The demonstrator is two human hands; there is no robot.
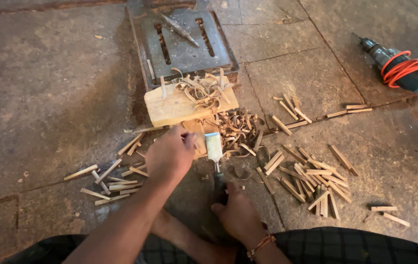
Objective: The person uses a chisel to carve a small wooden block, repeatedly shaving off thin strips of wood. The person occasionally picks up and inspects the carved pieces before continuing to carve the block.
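Down on the stone floor (pixel 47 73), the left hand (pixel 170 154) pinches a thin wooden strip (pixel 192 138), its fingers closed around the piece and pressing it against a wooden block (pixel 174 108) that lies flat just ahead of the person. The right hand (pixel 238 212) is clenched around the dark handle of a chisel (pixel 214 151), whose pale flat blade points away from the body and sits just beside the strip, close to the left fingertips. Curled wood shavings (pixel 204 90) are heaped on the block's far end and spill over its near right side onto the floor. Behind the block stands a grey metal plate with two slots (pixel 184 41). To the left of the hands lies a loose scatter of short cut sticks (pixel 108 181); to the right a larger pile of similar sticks (pixel 311 176) spreads across the floor, with a few more further off near a crack between slabs. At the upper right, well apart from the work, rests a power drill (pixel 414 78) with an orange cable (pixel 402 66) coiled around it. A dark checked cloth (pixel 345 247) covers the person's legs at the bottom edge, and a thread band circles the right wrist
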